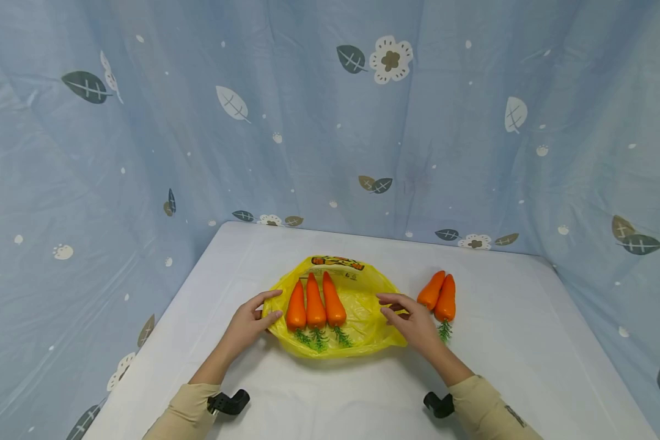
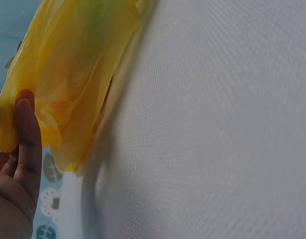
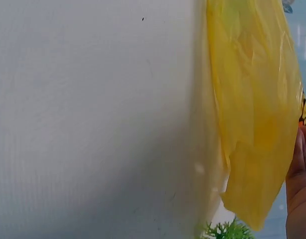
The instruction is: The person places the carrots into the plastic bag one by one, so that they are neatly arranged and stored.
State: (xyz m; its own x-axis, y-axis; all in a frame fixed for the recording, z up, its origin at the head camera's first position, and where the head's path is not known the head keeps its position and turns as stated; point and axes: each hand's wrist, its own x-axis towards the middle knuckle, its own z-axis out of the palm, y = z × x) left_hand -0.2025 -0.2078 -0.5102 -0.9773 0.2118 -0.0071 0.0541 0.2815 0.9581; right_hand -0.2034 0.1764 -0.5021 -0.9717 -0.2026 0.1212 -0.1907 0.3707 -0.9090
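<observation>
In the head view, a yellow plastic bag (image 1: 363, 305) lies spread on the white table with its mouth facing up. Three orange carrots (image 1: 315, 308) with green tops lie side by side in its left half. My left hand (image 1: 247, 321) pinches the bag's left rim; the left wrist view shows the thumb (image 2: 28, 134) against the yellow film. Over the right side of the bag is my right hand (image 1: 412, 321), its fingers loosely bent with a gap between thumb and forefinger. Right of that hand, two more carrots (image 1: 445, 299) lie on the table.
The white tabletop (image 1: 506, 366) reaches back to a blue curtain (image 1: 308, 122) printed with leaves and flowers, which also hangs along both sides. Black wrist cameras (image 1: 228, 403) are strapped at both sleeves.
</observation>
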